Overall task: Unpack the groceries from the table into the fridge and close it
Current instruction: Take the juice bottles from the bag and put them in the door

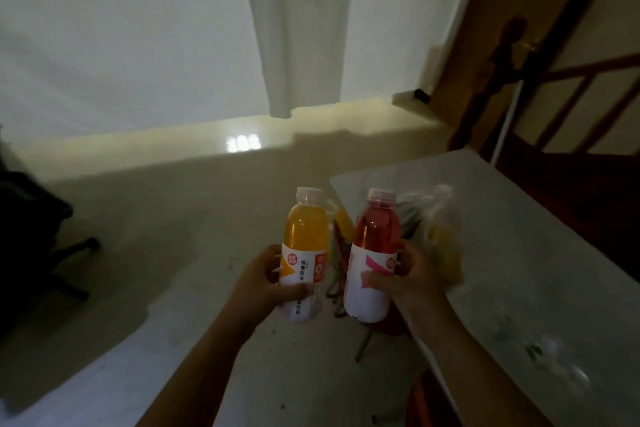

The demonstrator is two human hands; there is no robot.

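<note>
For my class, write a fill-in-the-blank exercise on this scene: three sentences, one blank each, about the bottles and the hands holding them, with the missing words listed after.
1. The left hand grips a bottle of ____ drink.
2. The right hand grips a bottle of ____ drink.
3. Both bottles are held ____, caps on top, beside the table.

Missing words: orange; red; upright

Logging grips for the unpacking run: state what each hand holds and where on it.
Left hand grips the orange drink bottle around its labelled lower body. Right hand grips the red drink bottle around its label, mid-body.
</note>
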